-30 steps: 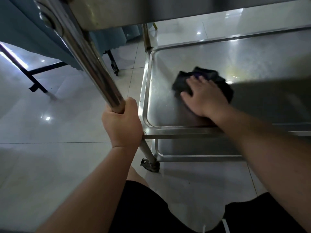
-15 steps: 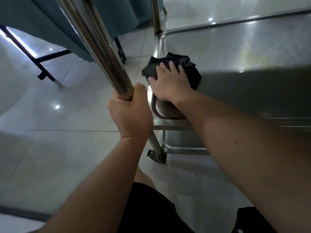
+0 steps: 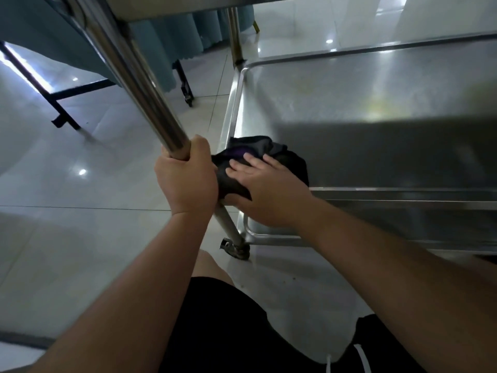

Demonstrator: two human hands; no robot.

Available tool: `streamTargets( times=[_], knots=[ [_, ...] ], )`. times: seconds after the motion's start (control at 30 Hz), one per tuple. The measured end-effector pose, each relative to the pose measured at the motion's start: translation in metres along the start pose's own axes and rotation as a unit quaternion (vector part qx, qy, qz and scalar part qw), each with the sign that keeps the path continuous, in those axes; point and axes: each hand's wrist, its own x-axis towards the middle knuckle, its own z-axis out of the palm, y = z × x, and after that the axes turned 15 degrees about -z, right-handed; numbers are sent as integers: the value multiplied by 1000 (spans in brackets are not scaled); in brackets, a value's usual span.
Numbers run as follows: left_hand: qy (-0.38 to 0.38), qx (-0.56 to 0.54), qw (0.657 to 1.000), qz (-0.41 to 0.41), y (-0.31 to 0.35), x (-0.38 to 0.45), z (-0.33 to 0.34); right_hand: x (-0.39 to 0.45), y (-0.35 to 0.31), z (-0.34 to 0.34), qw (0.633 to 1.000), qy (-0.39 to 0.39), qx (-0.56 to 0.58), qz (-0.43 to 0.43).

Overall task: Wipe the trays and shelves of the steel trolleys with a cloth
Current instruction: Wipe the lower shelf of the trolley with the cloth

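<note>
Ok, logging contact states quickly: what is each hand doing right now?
Left hand: closed, gripping the trolley's steel post.
Right hand: open, fingers flat, pressing the dark cloth onto the shelf.

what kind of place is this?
Probably a banquet or dining hall, though that is a guess: a steel trolley, glossy tiled floor, and a teal skirted table cloth over folding table legs nearby.
</note>
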Motion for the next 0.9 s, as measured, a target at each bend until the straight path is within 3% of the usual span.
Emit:
streamTargets(
  times=[0.2, 0.43, 0.53, 0.63, 0.73, 0.9],
  knots=[
    [3, 64, 998, 19, -1, -1, -7, -34, 7, 0, 999, 20, -29, -28],
    [34, 176, 984, 6, -1, 8, -12, -101, 45, -15, 997, 42, -61, 15],
    [39, 262, 964, 27, -22, -5, -24, -134, 63, -24, 996, 43, -76, 35],
    [93, 239, 966, 45, -60, -45, -30, -162, 78, -32, 994, 44, -83, 51],
    [-20, 264, 956, 124, -84, -93, -15, -184, 91, -37, 992, 55, -96, 65],
    [-231, 413, 825, 309, -81, -122, 44, -219, 114, -45, 989, 73, -96, 80]
  ],
)
